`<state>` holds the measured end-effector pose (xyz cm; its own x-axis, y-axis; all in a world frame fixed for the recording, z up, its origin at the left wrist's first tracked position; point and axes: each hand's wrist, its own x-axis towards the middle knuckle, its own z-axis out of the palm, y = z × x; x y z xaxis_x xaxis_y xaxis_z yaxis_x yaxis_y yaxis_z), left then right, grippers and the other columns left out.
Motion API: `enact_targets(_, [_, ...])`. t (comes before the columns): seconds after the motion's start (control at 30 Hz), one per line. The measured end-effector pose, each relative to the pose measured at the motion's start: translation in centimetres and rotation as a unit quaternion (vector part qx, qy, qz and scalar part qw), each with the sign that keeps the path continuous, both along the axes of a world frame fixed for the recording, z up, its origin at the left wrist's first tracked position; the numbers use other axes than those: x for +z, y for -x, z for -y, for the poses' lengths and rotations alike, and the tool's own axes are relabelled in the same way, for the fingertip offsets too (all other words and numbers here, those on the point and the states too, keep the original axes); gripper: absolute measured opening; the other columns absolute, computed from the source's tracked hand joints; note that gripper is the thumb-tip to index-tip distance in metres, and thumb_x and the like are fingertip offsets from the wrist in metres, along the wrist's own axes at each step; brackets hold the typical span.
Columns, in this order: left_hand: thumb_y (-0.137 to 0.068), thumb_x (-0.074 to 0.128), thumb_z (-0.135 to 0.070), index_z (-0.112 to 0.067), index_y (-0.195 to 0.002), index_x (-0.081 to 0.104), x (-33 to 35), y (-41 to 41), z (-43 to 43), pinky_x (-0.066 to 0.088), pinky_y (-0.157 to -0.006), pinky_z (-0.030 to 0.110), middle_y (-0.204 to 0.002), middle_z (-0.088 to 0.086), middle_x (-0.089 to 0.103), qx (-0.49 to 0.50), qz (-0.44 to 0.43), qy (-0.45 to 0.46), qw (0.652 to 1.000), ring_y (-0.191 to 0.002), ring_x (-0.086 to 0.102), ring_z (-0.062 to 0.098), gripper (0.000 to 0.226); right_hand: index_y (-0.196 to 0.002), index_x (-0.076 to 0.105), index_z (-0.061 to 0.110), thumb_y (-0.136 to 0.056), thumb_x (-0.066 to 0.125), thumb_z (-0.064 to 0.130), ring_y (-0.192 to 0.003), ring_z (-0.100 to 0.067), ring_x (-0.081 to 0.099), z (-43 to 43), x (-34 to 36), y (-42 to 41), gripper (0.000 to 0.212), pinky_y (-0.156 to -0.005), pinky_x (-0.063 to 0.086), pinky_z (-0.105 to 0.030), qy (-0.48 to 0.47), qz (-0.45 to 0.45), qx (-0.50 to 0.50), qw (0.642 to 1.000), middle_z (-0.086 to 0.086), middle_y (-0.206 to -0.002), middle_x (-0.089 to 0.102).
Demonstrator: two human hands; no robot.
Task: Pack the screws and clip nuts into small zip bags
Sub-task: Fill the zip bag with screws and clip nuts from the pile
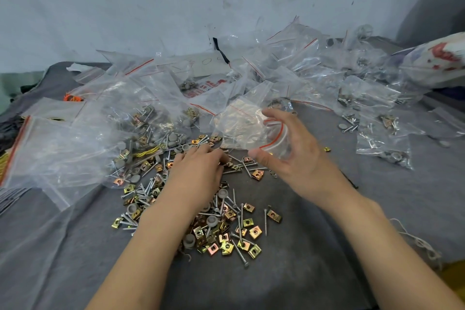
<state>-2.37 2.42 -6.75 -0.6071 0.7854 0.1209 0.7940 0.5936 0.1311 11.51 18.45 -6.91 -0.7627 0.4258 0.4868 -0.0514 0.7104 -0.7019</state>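
Looking down, we face a pale grey-blue wall (151, 7), matt and flecked with dark scuffs. Below it a dark grey cloth (302, 272), soft and creased, covers the work surface. Across its far half sprawls a heap of clear zip bags (289, 58), crinkled glossy film with thin red seal lines. A larger clear bag (57, 151) with a red edge lies at the left, partly over the loose hardware. At the far right rests a bulging white-and-red printed sack (440, 63), and near it several filled bags (385, 138) hold screws and grey caps.

Our left hand (198, 171) lies palm down on the loose pile at centre, fingertips bunched among the pieces; we cannot tell whether they pinch anything. Our right hand (297, 156), just beside it, curves thumb and fingers round the open mouth of a small zip bag (239, 126), held over the pile's far edge. A white string (415, 241) trails by our right forearm.

The pile mixes round grey plastic caps (212, 220), squarish folded clip nuts (254, 231) in brassy, iridescent metal, and slim silver screws (241, 249) with threaded shanks.
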Motion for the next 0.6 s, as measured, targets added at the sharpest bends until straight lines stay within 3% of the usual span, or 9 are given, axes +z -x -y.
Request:
enact_targets(0.27, [-0.102, 0.048, -0.03, -0.029, -0.126, 0.058, 0.4, 0.4, 1.2, 0.042, -0.102, 0.043, -0.126, -0.008, 0.059, -0.026, 0.057, -0.047, 0.997, -0.119, 0.052, 0.017, 0.026, -0.137, 0.037, 0.052, -0.08, 0.063, 0.072, -0.119, 0.016, 0.044, 0.5, 0.2, -0.2, 0.066, -0.1, 0.036, -0.022, -0.014, 0.028, -0.004, 1.0, 0.031, -0.127, 0.046])
enact_targets(0.47, [-0.103, 0.046, -0.032, -0.028, -0.131, 0.056, 1.1, 0.2, 2.5, 0.043, -0.102, 0.042, -0.129, -0.01, 0.058, -0.06, 0.079, -0.073, 0.992, -0.117, 0.056, 0.013, 0.03, -0.138, 0.035, 0.052, -0.082, 0.066, 0.067, -0.12, 0.003, 0.047, 0.8, 0.4, -0.4, 0.066, -0.098, 0.037, -0.026, -0.011, 0.048, -0.007, 0.999, 0.026, -0.133, 0.048])
enact_targets(0.6, [-0.102, 0.044, -0.042, -0.03, -0.132, 0.055, 1.4, 0.1, 3.7, 0.042, -0.103, 0.041, -0.128, -0.013, 0.057, -0.077, 0.066, -0.065, 0.993, -0.119, 0.052, 0.009, 0.035, -0.138, 0.035, 0.051, -0.082, 0.065, 0.067, -0.118, 0.005, 0.046, 0.9, 0.5, -0.4, 0.066, -0.096, 0.037, -0.025, -0.012, 0.05, -0.008, 0.999, 0.025, -0.133, 0.048])
